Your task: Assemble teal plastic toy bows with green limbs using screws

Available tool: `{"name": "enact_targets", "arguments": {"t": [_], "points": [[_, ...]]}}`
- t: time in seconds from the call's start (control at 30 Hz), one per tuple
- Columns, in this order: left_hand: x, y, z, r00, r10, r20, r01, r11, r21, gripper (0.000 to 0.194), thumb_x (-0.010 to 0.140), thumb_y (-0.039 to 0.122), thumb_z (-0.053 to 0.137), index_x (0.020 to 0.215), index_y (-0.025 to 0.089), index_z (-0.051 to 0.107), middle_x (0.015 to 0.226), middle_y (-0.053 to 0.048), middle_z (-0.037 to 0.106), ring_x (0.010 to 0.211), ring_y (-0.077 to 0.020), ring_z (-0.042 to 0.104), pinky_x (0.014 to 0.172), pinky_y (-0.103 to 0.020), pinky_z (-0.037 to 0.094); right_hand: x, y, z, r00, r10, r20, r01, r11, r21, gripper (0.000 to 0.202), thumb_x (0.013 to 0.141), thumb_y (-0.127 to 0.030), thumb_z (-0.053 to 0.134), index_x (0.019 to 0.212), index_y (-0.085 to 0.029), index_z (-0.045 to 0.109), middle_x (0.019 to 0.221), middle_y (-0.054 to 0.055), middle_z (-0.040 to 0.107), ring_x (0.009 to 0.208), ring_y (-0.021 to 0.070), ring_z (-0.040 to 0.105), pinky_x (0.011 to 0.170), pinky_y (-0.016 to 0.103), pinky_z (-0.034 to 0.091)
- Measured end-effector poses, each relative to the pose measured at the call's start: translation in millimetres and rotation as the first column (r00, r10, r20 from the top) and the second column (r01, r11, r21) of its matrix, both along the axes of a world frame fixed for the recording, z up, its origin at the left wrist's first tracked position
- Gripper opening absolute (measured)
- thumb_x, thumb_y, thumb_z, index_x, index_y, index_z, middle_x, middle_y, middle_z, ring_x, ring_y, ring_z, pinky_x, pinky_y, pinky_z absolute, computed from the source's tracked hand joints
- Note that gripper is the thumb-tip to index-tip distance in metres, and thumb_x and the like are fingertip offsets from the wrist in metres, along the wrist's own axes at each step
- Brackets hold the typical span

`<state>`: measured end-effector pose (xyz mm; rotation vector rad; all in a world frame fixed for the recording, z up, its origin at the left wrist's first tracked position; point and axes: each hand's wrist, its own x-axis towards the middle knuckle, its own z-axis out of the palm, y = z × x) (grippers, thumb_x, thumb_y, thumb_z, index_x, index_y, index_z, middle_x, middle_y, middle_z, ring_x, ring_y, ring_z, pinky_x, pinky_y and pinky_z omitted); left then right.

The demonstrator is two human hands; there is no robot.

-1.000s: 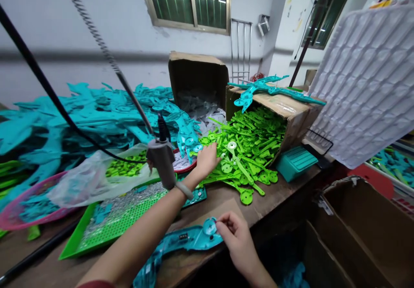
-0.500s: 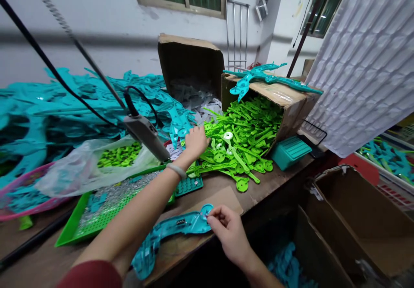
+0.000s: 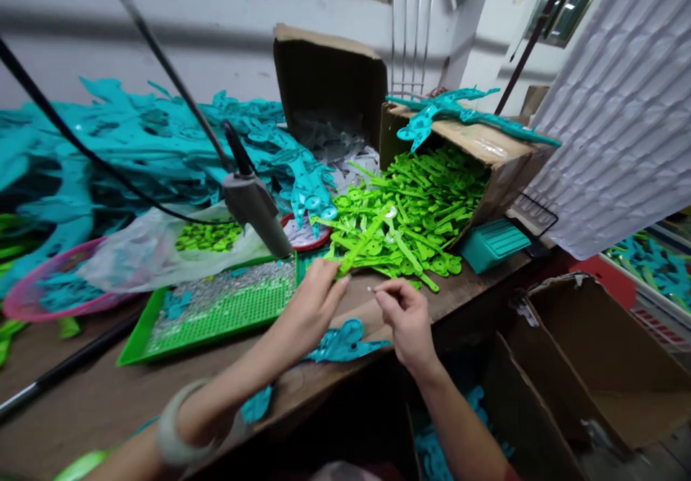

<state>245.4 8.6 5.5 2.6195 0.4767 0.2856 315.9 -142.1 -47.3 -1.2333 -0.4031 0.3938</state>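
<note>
Pale wall [image 3: 242, 63] backed a brown table [image 3: 91, 394]. On the far side I logged a teal heap [image 3: 134, 135], an upright open carton [image 3: 329, 85], and a tipped carton [image 3: 480, 135] spilling green pieces [image 3: 432, 186]. Left hand [image 3: 316, 297]: thumb and fingers closed on the near end of a long green piece [image 3: 367, 240], which pointed up and away over the pile. Right hand [image 3: 407, 319]: thumb and forefinger pinched a tiny pale bit [image 3: 370, 289], too small for me to identify, other fingers curled. Hands were near each other, apart. Teal part [image 3: 353, 340] lay at the table's near edge, just below both hands, partly hidden by the left one. I noted a grey tool [image 3: 256, 207] hanging tilted, its lower end over the far edge of the green tray [image 3: 216, 322]. Left of that: plastic bag [image 3: 140, 250], pink basket [image 3: 26, 308]. Right of the pile: teal box [image 3: 494, 247].
</note>
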Motion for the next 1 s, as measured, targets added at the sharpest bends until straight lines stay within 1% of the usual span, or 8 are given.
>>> {"name": "enact_targets", "arguments": {"t": [0.2,0.33,0.47,0.67,0.73,0.83,0.9,1.0], "points": [[-77,-29,-18.2,0.985,0.016,0.174,0.032,0.963,-0.267,0.036,0.099,0.041,0.039,0.117,0.022,0.063,0.114,-0.009,0.07,0.106,-0.0265,0.062,0.096,-0.04,0.048,-16,28,8.2,0.982,0.186,0.031,-0.184,0.982,-0.044,0.017,0.074,-0.032,0.076,0.071,-0.018,0.067,0.057,-0.007,0.048,0.054,0.0069,0.036,0.054,0.023,0.03],[-97,-9,-11.8,0.99,0.064,0.124,-0.004,0.901,-0.435,0.03,0.094,0.039,0.048,0.104,0.021,0.07,0.102,-0.005,0.076,0.092,-0.0227,0.07,0.081,-0.03,0.05,-30,25,5.4,0.961,0.275,0.003,-0.273,0.958,-0.09,0.02,0.074,-0.033,0.077,0.069,-0.018,0.064,0.057,-0.007,0.046,0.052,0.0065,0.032,0.052,0.023,0.027],[-112,-4,-9.0,0.987,0.119,0.11,-0.046,0.859,-0.51,0.031,0.088,0.038,0.053,0.105,0.019,0.072,0.098,-0.004,0.078,0.085,-0.0222,0.072,0.071,-0.027,0.051,-40,24,18.6,0.92,0.35,0.177,-0.303,0.921,-0.246,0.015,0.075,-0.03,0.076,0.072,-0.018,0.069,0.063,-0.005,0.049,0.058,0.0075,0.036,0.055,0.024,0.029],[-124,-1,-14.4,0.986,0.108,0.124,-0.028,0.854,-0.519,0.035,0.087,0.034,0.052,0.114,0.023,0.073,0.107,-0.003,0.079,0.089,-0.0222,0.073,0.081,-0.028,0.051,-48,28,40.7,0.8,0.471,0.371,-0.298,0.849,-0.436,0.013,0.081,-0.028,0.071,0.073,-0.018,0.069,0.065,-0.004,0.049,0.059,0.0091,0.039,0.055,0.025,0.03],[-126,8,-14.7,0.996,0.035,0.085,0.01,0.88,-0.474,0.035,0.086,0.032,0.053,0.113,0.025,0.074,0.112,-0.003,0.078,0.093,-0.0233,0.073,0.082,-0.028,0.049,-44,28,50.1,0.655,0.555,0.514,-0.282,0.81,-0.515,0.01,0.086,-0.025,0.067,0.08,-0.018,0.07,0.07,-0.002,0.051,0.064,0.0105,0.045,0.058,0.025,0.032],[-128,18,-12.5,0.992,-0.102,-0.079,0.064,0.922,-0.381,0.028,0.083,0.031,0.054,0.098,0.025,0.078,0.096,-0.005,0.08,0.082,-0.0244,0.072,0.072,-0.029,0.046,-37,32,68.6,0.202,0.747,0.633,-0.24,0.665,-0.707,0.013,0.092,-0.02,0.058,0.085,-0.019,0.069,0.078,0.001,0.053,0.07,0.0123,0.049,0.061,0.026,0.032],[-130,20,-10.4,0.971,-0.168,-0.169,0.098,0.928,-0.36,0.023,0.082,0.03,0.055,0.084,0.022,0.077,0.079,-0.005,0.077,0.071,-0.0227,0.069,0.064,-0.028,0.042,-35,40,80.2,-0.088,0.835,0.543,-0.168,0.525,-0.834,0.013,0.094,-0.018,0.055,0.087,-0.018,0.066,0.083,0.002,0.053,0.071,0.0128,0.048,0.061,0.027,0.03],[-131,17,-8.3,0.963,-0.204,-0.174,0.116,0.903,-0.414,0.015,0.075,0.023,0.058,0.078,0.022,0.074,0.073,-0.002,0.074,0.067,-0.0199,0.066,0.061,-0.026,0.04,-37,55,92.2,-0.28,0.892,0.354,-0.066,0.35,-0.934,0.007,0.094,-0.016,0.057,0.094,-0.016,0.063,0.092,0.003,0.054,0.074,0.0136,0.048,0.062,0.028,0.031]]}}
